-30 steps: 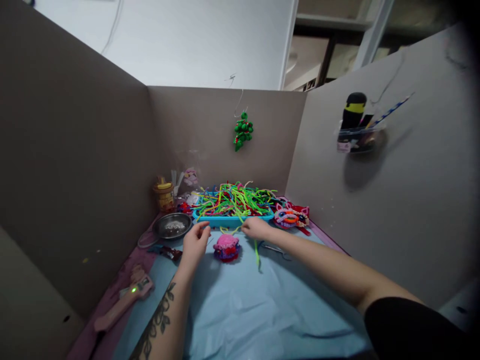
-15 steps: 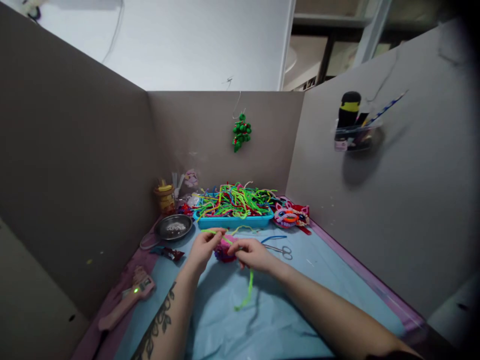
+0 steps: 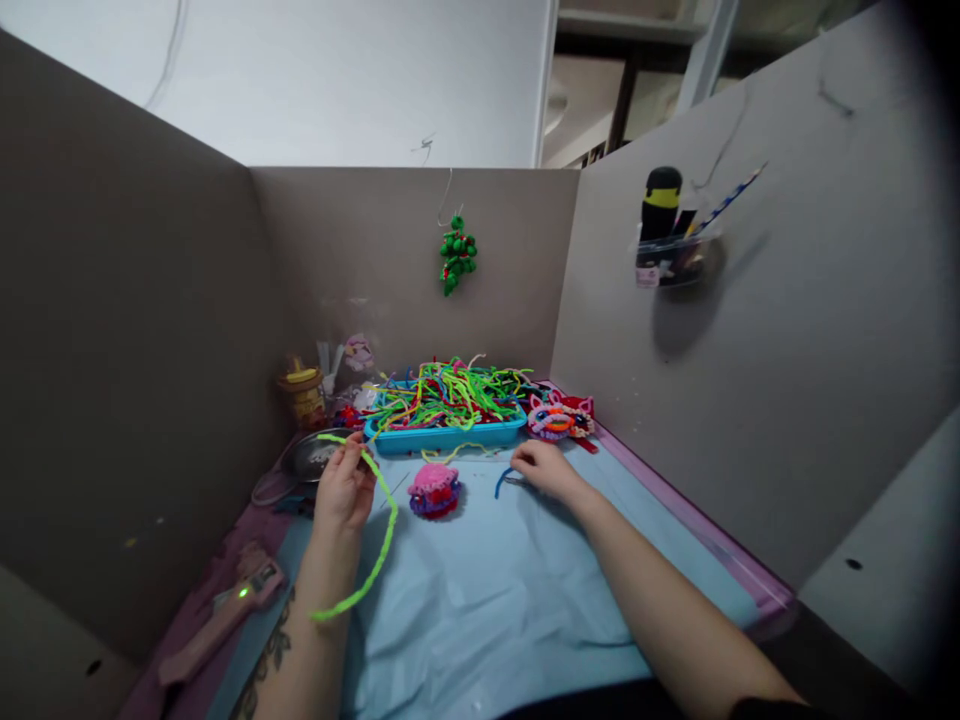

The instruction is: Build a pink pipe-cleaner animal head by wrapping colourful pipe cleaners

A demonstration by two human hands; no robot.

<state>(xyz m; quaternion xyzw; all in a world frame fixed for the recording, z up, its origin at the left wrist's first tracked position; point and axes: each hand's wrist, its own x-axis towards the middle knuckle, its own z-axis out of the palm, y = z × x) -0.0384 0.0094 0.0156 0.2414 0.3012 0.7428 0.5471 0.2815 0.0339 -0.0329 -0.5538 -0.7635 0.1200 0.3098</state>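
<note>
A long lime-green pipe cleaner (image 3: 388,530) is pinched near one end in my left hand (image 3: 346,485); its length curves down in front of my forearm. My right hand (image 3: 546,468) is low over the mat, fingers closed together. A blue pipe cleaner (image 3: 501,484) pokes out at its fingertips, and the scissors seen there earlier are mostly hidden under the hand. I cannot make out which of them the fingers grip. Between my hands, a small pink, purple and red fuzzy figure (image 3: 435,490) rests on the light blue mat (image 3: 480,600).
A blue tray (image 3: 450,438) heaped with coloured pipe cleaners stands at the back. Finished fuzzy figures (image 3: 559,418) sit to its right. On the left are a metal dish (image 3: 304,458), a brown cup (image 3: 304,398) and a pink glue gun (image 3: 225,610). Grey panels (image 3: 412,320) enclose the table.
My hands have moved apart. The left has gone left with the green pipe cleaner, which the right has let go. My right hand has moved right, over the scissors and blue pipe cleaner.
</note>
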